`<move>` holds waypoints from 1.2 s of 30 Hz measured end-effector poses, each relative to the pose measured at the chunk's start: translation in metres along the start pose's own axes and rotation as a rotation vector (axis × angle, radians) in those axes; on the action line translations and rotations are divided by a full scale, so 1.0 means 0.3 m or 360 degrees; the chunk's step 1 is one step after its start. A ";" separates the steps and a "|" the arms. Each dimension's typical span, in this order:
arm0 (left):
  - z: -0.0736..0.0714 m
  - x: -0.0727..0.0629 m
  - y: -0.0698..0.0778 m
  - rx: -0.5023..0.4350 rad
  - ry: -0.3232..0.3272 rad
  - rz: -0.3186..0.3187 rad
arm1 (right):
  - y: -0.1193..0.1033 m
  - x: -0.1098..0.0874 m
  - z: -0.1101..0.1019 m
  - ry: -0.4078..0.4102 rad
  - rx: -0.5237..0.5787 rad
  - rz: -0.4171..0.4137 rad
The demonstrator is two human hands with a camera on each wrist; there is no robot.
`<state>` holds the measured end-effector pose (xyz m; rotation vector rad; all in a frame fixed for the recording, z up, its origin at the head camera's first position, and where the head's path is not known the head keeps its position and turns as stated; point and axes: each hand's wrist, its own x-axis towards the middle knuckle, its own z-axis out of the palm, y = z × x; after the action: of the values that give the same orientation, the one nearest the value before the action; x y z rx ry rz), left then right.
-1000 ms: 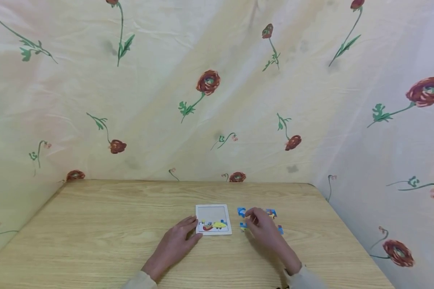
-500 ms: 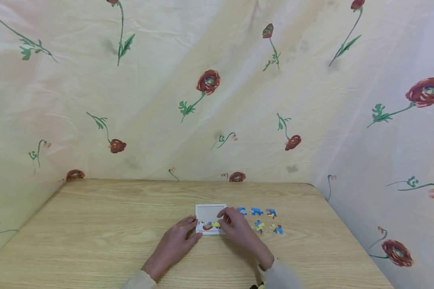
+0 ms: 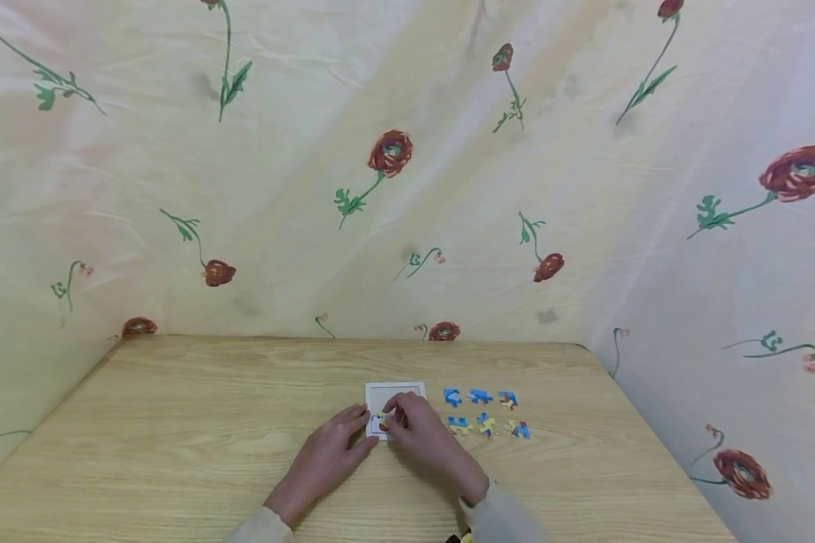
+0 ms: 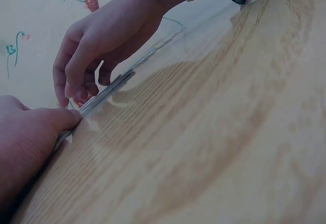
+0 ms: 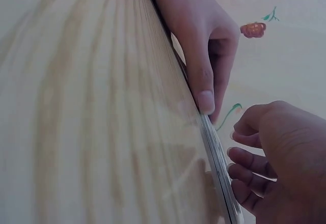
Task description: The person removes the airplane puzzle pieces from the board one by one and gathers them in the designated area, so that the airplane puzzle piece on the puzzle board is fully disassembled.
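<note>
A small white jigsaw tray [image 3: 395, 385] lies on the wooden table, with colourful picture pieces [image 3: 380, 420] along its near side. My left hand [image 3: 329, 450] holds the tray at its near left corner, the thumb at the near edge and the fingers along the left side. Over the tray's near half is my right hand [image 3: 424, 437], fingers loosely bent and covering part of the picture. In the right wrist view, no piece shows between that hand's fingers [image 5: 244, 173]. Whether its fingertips touch the pieces is unclear.
To the right of the tray, several loose jigsaw pieces lie in two rows, among them a blue piece [image 3: 479, 396] and a yellow-blue piece [image 3: 487, 424]. A flowered cloth [image 3: 278, 188] hangs behind the table [image 3: 231, 415].
My right hand has moved left from the loose pieces to above the tray, then further across the picture, uncovering the two rows. The left hand keeps its place at the tray.
</note>
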<state>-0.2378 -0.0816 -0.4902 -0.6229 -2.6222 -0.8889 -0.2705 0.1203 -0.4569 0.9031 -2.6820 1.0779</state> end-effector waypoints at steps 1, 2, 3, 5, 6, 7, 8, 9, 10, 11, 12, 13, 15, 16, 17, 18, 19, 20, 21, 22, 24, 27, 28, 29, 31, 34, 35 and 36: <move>0.000 0.000 -0.001 0.0000 0.0004 0.0003 | 0.000 0.002 0.004 -0.0001 -0.0007 0.0002; 0.002 0.001 -0.003 -0.0001 0.0005 0.0006 | -0.002 0.004 0.006 -0.0003 -0.0010 0.0008; 0.003 0.001 -0.005 -0.0002 0.0006 0.0008 | -0.002 0.005 0.009 -0.0003 -0.0011 0.0013; 0.004 0.002 -0.007 -0.0003 0.0004 0.0008 | -0.002 0.008 0.012 -0.0009 -0.0021 0.0025; 0.005 0.002 -0.009 -0.0001 0.0003 0.0008 | -0.001 0.010 0.014 -0.0012 -0.0022 0.0031; 0.005 0.002 -0.010 -0.0001 0.0002 0.0008 | -0.001 0.011 0.015 -0.0017 -0.0019 0.0038; 0.006 0.002 -0.011 -0.0001 0.0000 0.0008 | -0.001 0.012 0.016 -0.0021 -0.0015 0.0043; 0.006 0.003 -0.011 -0.0001 0.0000 0.0008 | -0.001 0.013 0.017 -0.0025 -0.0011 0.0050; 0.006 0.003 -0.012 0.0000 -0.0001 0.0007 | 0.000 0.014 0.017 -0.0029 -0.0008 0.0056; 0.006 0.003 -0.012 -0.0001 0.0000 0.0007 | 0.000 0.014 0.017 -0.0030 -0.0005 0.0059; 0.005 0.003 -0.012 -0.0001 0.0001 0.0008 | 0.000 0.015 0.018 -0.0031 -0.0004 0.0062; 0.004 0.003 -0.011 -0.0002 0.0002 0.0009 | -0.001 0.015 0.018 -0.0031 0.0000 0.0062; 0.004 0.004 -0.011 -0.0002 0.0004 0.0010 | -0.001 0.016 0.018 -0.0027 0.0001 0.0060; 0.003 0.004 -0.011 -0.0001 0.0004 0.0011 | -0.002 0.017 0.019 -0.0026 -0.0003 0.0060; 0.002 0.004 -0.010 -0.0001 0.0005 0.0013 | -0.002 0.017 0.020 -0.0024 -0.0009 0.0060; 0.002 0.005 -0.010 0.0001 0.0006 0.0015 | -0.003 0.018 0.022 -0.0023 -0.0015 0.0064; 0.002 0.005 -0.010 0.0000 0.0007 0.0016 | -0.003 0.018 0.024 -0.0022 -0.0021 0.0071; 0.002 0.005 -0.010 0.0001 0.0009 0.0018 | -0.003 0.019 0.026 -0.0019 -0.0028 0.0078; 0.002 0.005 -0.009 0.0001 0.0012 0.0019 | -0.003 0.019 0.029 -0.0016 -0.0040 0.0084; 0.003 0.005 -0.009 0.0000 0.0013 0.0019 | -0.003 0.020 0.031 -0.0013 -0.0050 0.0090; 0.004 0.004 -0.008 0.0002 0.0019 0.0021 | -0.002 0.020 0.036 -0.0007 -0.0062 0.0102; 0.007 0.004 -0.008 0.0002 0.0028 0.0028 | -0.003 0.020 0.041 -0.0004 -0.0077 0.0117; 0.007 0.004 -0.008 0.0001 0.0029 0.0028 | -0.004 0.020 0.042 -0.0006 -0.0079 0.0125; 0.009 0.004 -0.008 0.0000 0.0032 0.0028 | -0.005 0.019 0.044 -0.0008 -0.0081 0.0130; 0.009 0.003 -0.007 -0.0003 0.0032 0.0021 | -0.006 0.019 0.045 -0.0012 -0.0087 0.0136; 0.009 0.003 -0.006 -0.0004 0.0026 0.0008 | -0.009 0.019 0.047 -0.0016 -0.0097 0.0139; 0.009 0.003 -0.006 -0.0002 0.0024 0.0006 | -0.011 0.019 0.047 -0.0016 -0.0097 0.0138; 0.009 0.003 -0.005 -0.0001 0.0020 0.0005 | -0.012 0.018 0.047 -0.0018 -0.0098 0.0139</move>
<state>-0.2397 -0.0809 -0.4926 -0.6191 -2.6094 -0.8895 -0.2713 0.1063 -0.4634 0.7906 -2.7711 1.0031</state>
